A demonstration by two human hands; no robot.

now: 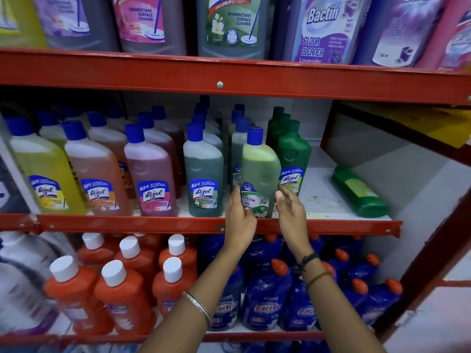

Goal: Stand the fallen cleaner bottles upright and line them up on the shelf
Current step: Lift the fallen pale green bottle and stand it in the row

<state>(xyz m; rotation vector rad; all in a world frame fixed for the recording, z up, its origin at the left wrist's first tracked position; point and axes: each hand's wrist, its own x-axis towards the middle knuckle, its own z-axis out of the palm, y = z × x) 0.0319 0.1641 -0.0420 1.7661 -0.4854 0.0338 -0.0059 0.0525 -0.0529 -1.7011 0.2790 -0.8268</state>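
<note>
Both hands, L (239, 220) & R (290, 215), loosely cup upright Bactin floor cleaner bottle (258, 174); dark green bottle (360, 192) right of R hand still lying flat

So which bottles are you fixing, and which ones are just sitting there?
Part of the job:
- light green Bactin bottle, upright between the left hand and right hand
- green bottle lying on its side on the middle shelf

Just sitting there:
- orange bottles below
- blue Bactin bottles below
- big bottles on top
</note>
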